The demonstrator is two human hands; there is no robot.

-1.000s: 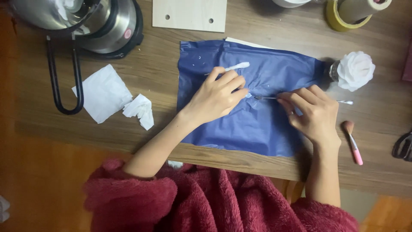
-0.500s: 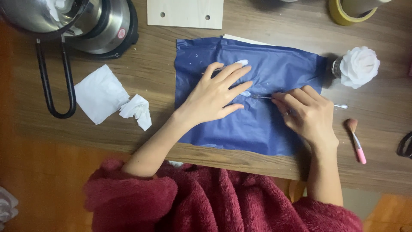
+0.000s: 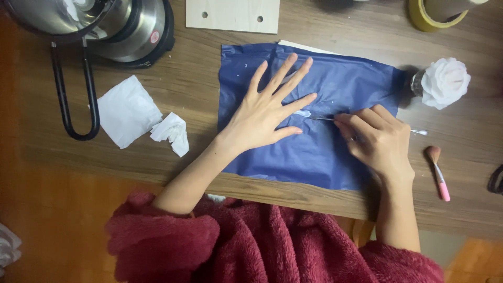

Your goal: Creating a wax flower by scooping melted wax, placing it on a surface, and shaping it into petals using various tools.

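A dark blue sheet (image 3: 335,157) lies flat on the wooden table (image 3: 199,89). My left hand (image 3: 267,112) rests palm down on the sheet with its fingers spread wide. My right hand (image 3: 380,139) is closed around a thin metal tool (image 3: 320,118), whose tip points left at a small white blob (image 3: 302,113) on the sheet beside my left fingers. The tool's other end (image 3: 419,132) sticks out past my right hand.
A steel pot with a black loop handle (image 3: 76,89) stands far left. White tissues (image 3: 128,110) (image 3: 172,132) lie beside it. A wooden board (image 3: 233,14), a tape roll (image 3: 437,13), a white flower (image 3: 445,83) and a pink brush (image 3: 439,170) ring the sheet.
My left hand let go of a white strip it pinched and flattened out on the sheet, fingers spreading. My right hand stayed on the thin tool. The camera moved closer.
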